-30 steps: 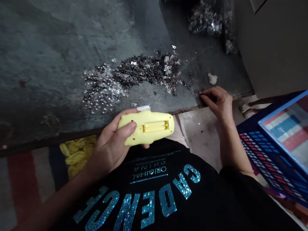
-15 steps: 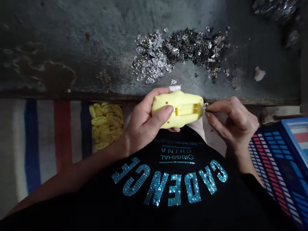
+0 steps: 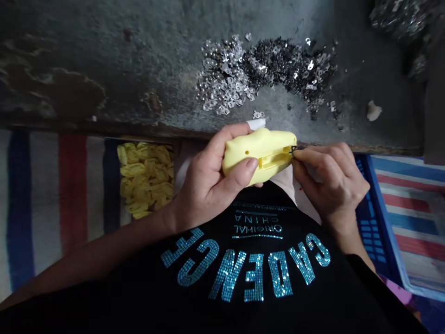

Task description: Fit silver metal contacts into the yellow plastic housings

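A yellow plastic casing (image 3: 257,139) with a long open recess, like a battery compartment, lies in my left hand (image 3: 215,176). My thumb presses on its face and the fingers wrap behind it; one fingertip has a white covering (image 3: 256,123). At the casing's right end my right hand (image 3: 330,176) pinches a small metal contact piece (image 3: 293,149) between thumb and forefinger. The piece meets the end of the recess; how deep it sits I cannot tell. Beyond the casing, loose metal contacts (image 3: 225,79) lie heaped on the dark worktable (image 3: 139,55), with a darker pile (image 3: 285,65) beside them.
Several yellow plastic parts (image 3: 146,176) fill a container below the table edge at left. A blue plastic basket (image 3: 385,222) stands at right. Striped sheeting (image 3: 73,195) covers the floor. A shiny clear bag (image 3: 399,18) and a whitish scrap (image 3: 373,111) are on the table.
My right hand has brought the small metal piece left, up against the casing's end. My left hand has tilted the casing and shifted it slightly right. The view has moved a little.
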Demonstrator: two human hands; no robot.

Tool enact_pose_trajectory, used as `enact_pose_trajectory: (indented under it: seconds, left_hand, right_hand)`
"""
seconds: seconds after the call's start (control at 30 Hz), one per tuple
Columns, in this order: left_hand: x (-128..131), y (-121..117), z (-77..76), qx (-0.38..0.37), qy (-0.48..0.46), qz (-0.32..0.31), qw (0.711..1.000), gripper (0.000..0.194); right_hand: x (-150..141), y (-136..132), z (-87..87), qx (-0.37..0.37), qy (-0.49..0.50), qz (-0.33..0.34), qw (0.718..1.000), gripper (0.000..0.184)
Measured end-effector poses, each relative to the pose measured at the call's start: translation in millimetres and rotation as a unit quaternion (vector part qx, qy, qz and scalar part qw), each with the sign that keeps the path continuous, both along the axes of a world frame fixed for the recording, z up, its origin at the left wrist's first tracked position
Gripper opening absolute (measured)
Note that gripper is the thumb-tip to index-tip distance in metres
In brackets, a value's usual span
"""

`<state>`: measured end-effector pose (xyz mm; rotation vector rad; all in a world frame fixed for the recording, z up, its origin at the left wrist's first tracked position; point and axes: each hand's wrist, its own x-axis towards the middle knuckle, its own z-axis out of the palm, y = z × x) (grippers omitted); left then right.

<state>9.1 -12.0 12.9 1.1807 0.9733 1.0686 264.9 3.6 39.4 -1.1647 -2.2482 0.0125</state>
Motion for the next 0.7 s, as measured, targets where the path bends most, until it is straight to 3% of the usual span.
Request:
enact_pose_trajectory:
  seconds: [0.23, 0.53, 0.7]
  left_hand:
    - [3.0, 1.0, -6.5, 0.010, 0.002, 0.010, 1.000, 0.049]
    - [8.2, 5.2, -21.3, -0.051, -0.153, 0.036, 0.986, 0.045]
    - [7.3, 5.0, -23.7, -0.070, -0.162, 0.047, 0.983, 0.049]
  right_hand:
    - [-8.7, -2.4, 0.0, 0.016, -0.035, -0.015, 0.999, 0.030]
    - [-8.9, -4.9, -3.3, 0.032, 0.004, -0.015, 0.999, 0.038]
    - [-12.3, -6.2, -1.0, 0.037, -0.024, -0.023, 0.999, 0.036]
